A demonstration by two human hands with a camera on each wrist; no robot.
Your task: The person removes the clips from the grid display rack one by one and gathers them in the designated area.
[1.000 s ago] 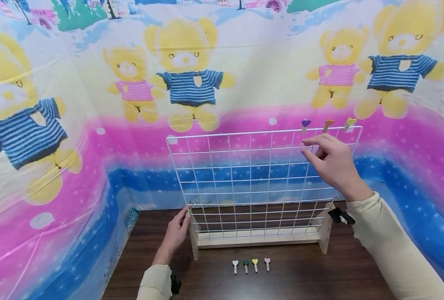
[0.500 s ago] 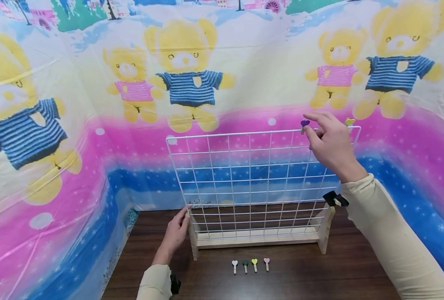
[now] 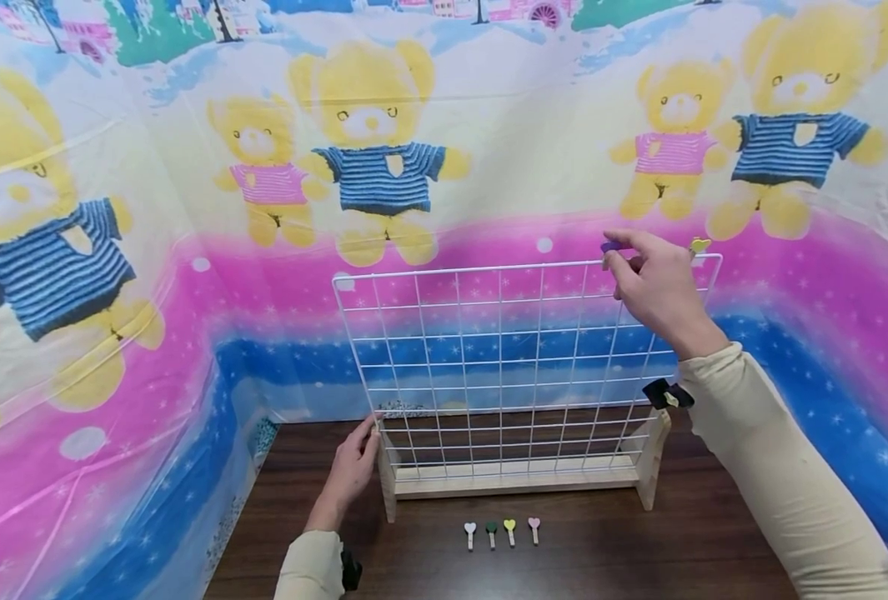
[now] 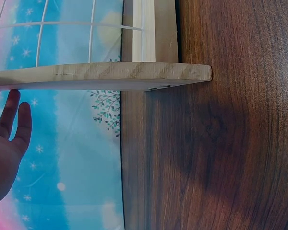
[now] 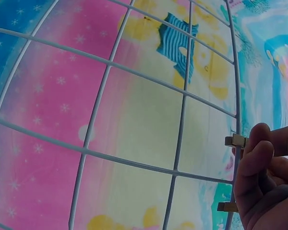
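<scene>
Pinching the purple clip, we are holding it with our right hand at the top edge of the white grid, toward its right corner. With loosely straight fingers, our left hand is touching the wooden support at the grid's left side.

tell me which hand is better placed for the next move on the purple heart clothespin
Probably the right: the right hand pinches the purple heart clothespin at the top of the white wire grid, while the left hand is lower, at the wooden stand.
</scene>
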